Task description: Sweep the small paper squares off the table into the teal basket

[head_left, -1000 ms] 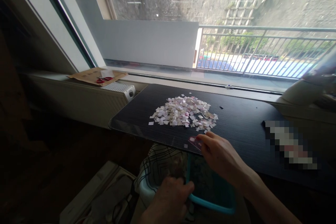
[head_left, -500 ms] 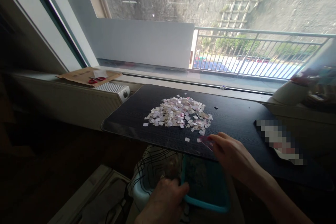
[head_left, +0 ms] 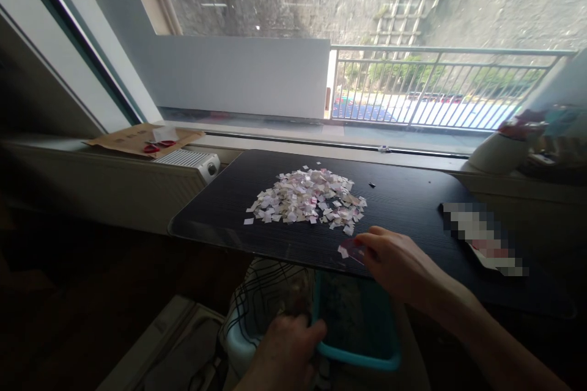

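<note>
My right hand (head_left: 392, 259) is closed around a pinkish see-through card (head_left: 353, 250), its edge low on the dark tabletop near the front. Small white paper squares (head_left: 343, 252) lie together at the card's left edge. Behind them spreads a loose pile of cut paper squares (head_left: 305, 195), pale with some pink bits. Below the table, my left hand (head_left: 291, 342) grips the near-left rim of a teal plastic bin (head_left: 362, 359). The bin sits under the table's front edge, and its inside is too dark to make out.
The dark table (head_left: 403, 195) stands against a window. A blurred-out flat item (head_left: 481, 241) lies at its right. On the left ledge are a brown envelope (head_left: 119, 140) and red-handled scissors (head_left: 158, 145). Beside the bin stands a light-blue container (head_left: 238, 342) with a checked liner.
My right hand and the card have moved slightly toward the front edge. Two loose squares that lay apart now sit together by the card. My left hand stays at the bin.
</note>
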Motion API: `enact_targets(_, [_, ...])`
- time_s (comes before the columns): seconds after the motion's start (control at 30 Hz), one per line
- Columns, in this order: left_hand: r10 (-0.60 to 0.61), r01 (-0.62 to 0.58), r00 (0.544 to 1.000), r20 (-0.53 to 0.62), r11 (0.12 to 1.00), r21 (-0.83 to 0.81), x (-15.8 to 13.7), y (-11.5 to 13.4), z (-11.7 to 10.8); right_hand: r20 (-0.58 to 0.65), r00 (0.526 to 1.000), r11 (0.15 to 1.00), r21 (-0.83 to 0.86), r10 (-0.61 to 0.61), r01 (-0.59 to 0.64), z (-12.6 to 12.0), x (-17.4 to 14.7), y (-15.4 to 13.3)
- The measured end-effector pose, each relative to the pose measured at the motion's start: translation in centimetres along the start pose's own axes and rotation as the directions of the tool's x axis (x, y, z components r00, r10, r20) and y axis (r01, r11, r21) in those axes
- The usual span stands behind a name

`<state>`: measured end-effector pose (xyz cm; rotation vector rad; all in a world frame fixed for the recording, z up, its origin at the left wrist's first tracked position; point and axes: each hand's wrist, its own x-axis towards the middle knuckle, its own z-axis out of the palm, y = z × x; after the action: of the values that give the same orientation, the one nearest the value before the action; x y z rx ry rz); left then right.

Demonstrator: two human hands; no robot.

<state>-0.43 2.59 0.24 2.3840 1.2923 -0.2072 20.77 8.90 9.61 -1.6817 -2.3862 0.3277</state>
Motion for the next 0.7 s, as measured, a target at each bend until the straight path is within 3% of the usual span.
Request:
enact_targets(0.2, [0.012,-0.011,0.999,-0.037,0.999,0.036,0.2,0.2,0.5,-0.053,0.998,0.999,0.026,-0.023,0.024,-0.6,-1.4,2.7])
enact_targets(0.37, [-0.005,0.006,1.000,-0.028,1.000,0.020,0.0,-0.1,0.5,0.004,0.989,0.983,0.103,-0.150,0.149,0.3,-3.2,2.6])
enact_targets(0.5, [-0.008,0.008,1.000,-0.017,0.999,0.043,0.0,0.3,0.2,-0.008,0.990,0.985,0.096,-0.140,0.141,0.1,-4.6,2.7])
enact_targets(0.7, [-0.039,0.039,0.999,-0.007,0.998,0.050,0.0,0.4,0.3,-0.095,0.990,0.994,-0.012,-0.106,0.105,0.0,-2.8,3.2])
